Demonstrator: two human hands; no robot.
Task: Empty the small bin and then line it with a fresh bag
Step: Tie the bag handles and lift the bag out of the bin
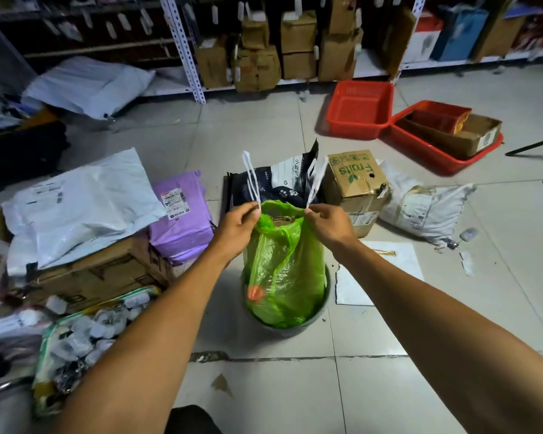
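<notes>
A small grey bin (322, 311) stands on the tiled floor in the middle of the view. A full green bag (284, 270) rises out of it, its mouth gathered at the top. My left hand (240, 222) pinches the bag's left white drawstring loop (250, 180). My right hand (328, 223) pinches the right white drawstring loop (315, 180). Both loops stick up above my hands. Cardboard scraps show inside the bag's mouth, and something orange shows through its lower left side.
Parcels ring the bin: white mailers (79, 202), a purple mailer (182, 214), a dark pet-food bag (279, 183) and a "Fruits" cardboard box (356, 180). Two red trays (359, 108) lie at the back right. Shelving with boxes (264, 54) runs along the back. A white sheet (386, 264) lies right of the bin.
</notes>
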